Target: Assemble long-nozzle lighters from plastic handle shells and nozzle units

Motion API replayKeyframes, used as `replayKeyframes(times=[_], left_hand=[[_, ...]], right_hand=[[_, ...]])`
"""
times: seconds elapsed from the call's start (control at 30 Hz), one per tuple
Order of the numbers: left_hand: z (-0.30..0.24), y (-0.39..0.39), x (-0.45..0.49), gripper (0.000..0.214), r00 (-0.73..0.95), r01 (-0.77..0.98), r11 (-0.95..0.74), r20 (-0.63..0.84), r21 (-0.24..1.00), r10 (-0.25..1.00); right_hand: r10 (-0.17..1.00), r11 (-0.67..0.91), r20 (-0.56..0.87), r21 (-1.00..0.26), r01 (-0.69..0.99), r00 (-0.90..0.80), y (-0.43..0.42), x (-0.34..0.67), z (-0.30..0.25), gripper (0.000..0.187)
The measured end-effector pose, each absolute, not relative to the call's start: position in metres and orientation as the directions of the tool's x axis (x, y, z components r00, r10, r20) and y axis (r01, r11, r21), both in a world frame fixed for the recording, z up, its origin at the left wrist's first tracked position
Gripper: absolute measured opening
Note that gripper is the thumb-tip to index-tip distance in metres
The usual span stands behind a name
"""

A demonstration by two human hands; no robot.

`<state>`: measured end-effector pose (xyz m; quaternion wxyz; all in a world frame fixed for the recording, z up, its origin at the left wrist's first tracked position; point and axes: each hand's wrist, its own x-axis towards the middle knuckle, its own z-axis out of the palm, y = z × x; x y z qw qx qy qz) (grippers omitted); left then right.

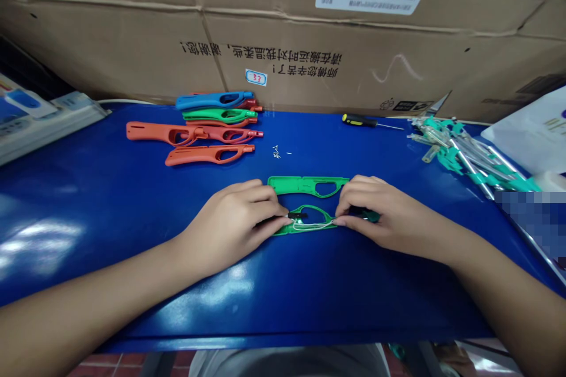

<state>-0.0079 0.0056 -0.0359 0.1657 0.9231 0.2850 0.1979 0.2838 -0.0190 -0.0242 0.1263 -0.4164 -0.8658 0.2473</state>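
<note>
My left hand (236,221) and my right hand (384,218) both press on a green plastic shell half (309,221) lying on the blue table (132,218). Fingers of each hand are curled and pinch its two ends. A thin white wire (315,225) and a small black part (295,215) lie inside this shell. A second green shell half (309,184) rests flat just behind it, touching neither hand's fingertips clearly.
A pile of orange, green and blue shell halves (207,129) sits at the back left. A black-and-yellow screwdriver (367,122) lies at the back. Metal-tubed teal parts (464,156) heap at the right. Cardboard boxes (283,29) wall the back; small screws (277,153) lie loose.
</note>
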Motion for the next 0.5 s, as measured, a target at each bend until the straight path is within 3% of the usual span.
replayKeyframes(times=[0.13, 0.33, 0.5], left_hand=[[-0.038, 0.008, -0.007, 0.016, 0.756, 0.455, -0.778, 0.273, 0.434, 0.595], [-0.04, 0.011, -0.008, 0.016, 0.752, 0.44, -0.779, 0.292, 0.446, 0.591], [-0.042, 0.009, -0.01, 0.017, 0.736, 0.441, -0.777, 0.315, 0.449, 0.599]], right_hand=[[0.835, 0.402, -0.059, -0.612, 0.681, -0.546, -0.017, 0.276, -0.023, 0.016], [0.859, 0.332, -0.189, -0.502, 0.798, -0.476, -0.012, 0.266, -0.01, 0.017], [0.859, 0.3, -0.213, -0.528, 0.794, -0.466, -0.007, 0.262, -0.013, 0.016]])
